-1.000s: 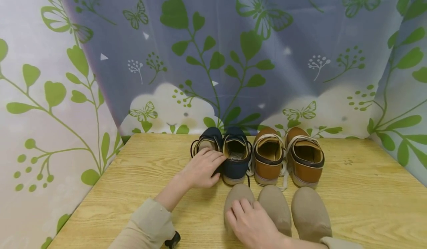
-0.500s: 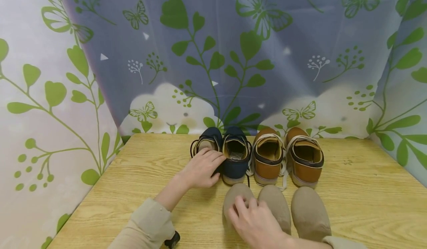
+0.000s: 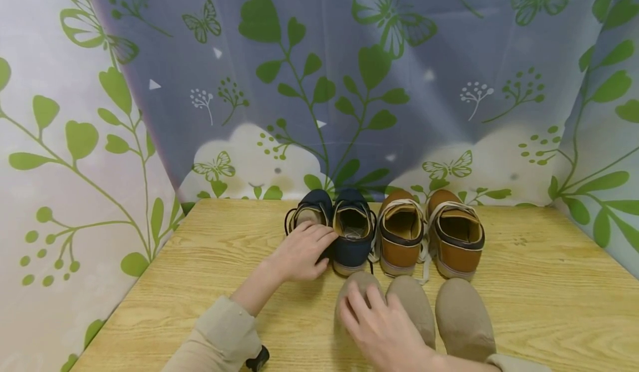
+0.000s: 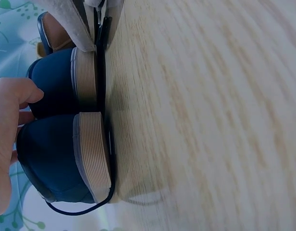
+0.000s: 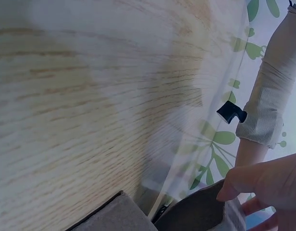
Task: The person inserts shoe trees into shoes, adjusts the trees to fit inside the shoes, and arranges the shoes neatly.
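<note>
A pair of navy lace-up shoes stands at the back of the wooden tabletop, openings facing me. My left hand point(image 3: 302, 253) rests over the heel and opening of the left navy shoe point(image 3: 318, 201), partly hiding it. Beside it stands the right navy shoe point(image 3: 351, 253); in the left wrist view my thumb lies in front of that shoe's heel point(image 4: 52, 84). Nearer me is a row of beige shoes, toes away. With my right hand point(image 3: 381, 325) I hold the leftmost beige shoe point(image 3: 361, 280). In the right wrist view my thumb is at its rim point(image 5: 217, 190).
Two brown shoes point(image 3: 401, 258) with pale laces stand right of the navy pair. Two more beige shoes point(image 3: 464, 316) sit right of the held one. A patterned curtain point(image 3: 309, 56) closes off the back and sides. A small black device point(image 3: 258, 358) is at my left cuff.
My right hand's fingers spread and shift slightly forward on the leftmost beige shoe, whose toe edges slightly away from me. The left hand stays where it was.
</note>
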`<state>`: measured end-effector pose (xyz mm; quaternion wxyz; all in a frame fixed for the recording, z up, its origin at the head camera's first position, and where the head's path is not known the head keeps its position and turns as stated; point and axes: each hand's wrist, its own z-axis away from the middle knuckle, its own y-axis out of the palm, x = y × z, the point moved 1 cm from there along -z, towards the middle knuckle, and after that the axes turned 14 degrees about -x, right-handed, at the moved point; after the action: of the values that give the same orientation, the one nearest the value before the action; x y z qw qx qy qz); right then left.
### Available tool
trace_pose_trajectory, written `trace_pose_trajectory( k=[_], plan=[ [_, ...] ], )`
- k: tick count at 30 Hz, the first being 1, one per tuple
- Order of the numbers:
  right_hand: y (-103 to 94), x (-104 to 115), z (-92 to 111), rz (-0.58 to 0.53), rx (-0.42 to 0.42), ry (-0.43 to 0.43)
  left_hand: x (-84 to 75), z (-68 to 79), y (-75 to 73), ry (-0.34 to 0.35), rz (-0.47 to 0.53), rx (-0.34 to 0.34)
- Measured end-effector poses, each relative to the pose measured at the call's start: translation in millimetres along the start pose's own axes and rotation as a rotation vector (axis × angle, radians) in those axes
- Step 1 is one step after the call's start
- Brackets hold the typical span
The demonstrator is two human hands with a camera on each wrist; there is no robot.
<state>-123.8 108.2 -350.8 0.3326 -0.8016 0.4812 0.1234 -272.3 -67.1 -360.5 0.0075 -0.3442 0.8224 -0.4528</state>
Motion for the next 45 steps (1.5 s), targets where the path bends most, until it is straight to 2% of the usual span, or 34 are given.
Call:
trace_pose_trajectory(
  k=[10, 18, 26, 34, 41, 45],
  plan=[
    [-0.2, -1, -2, -0.004, -0.041, 0.008, 0.4, -0.6, 0.4, 0.011, -0.003, -0.005],
    [-4.0, -7, -5, -0.058, 0.012, 0.029, 0.5, -0.5, 0.4, 0.003, -0.008, 0.002],
    [-10.4, -12, -12, -0.068, -0.013, 0.026, 1.4, -0.7, 1.7, 0.01, -0.008, 0.002],
    [-16.2, -20, -15, -0.097, 0.053, 0.016, 0.4, -0.1, 2.1, 0.02, -0.019, -0.001],
    [-23.0, -27, -23, -0.063, 0.021, 0.022, -0.7, 0.4, 1.9, 0.016, -0.02, 0.005],
    [-27.6, -32, -27, -0.092, 0.09, 0.032, -0.8, 0.2, 2.0, 0.007, -0.017, 0.009]
  ],
)
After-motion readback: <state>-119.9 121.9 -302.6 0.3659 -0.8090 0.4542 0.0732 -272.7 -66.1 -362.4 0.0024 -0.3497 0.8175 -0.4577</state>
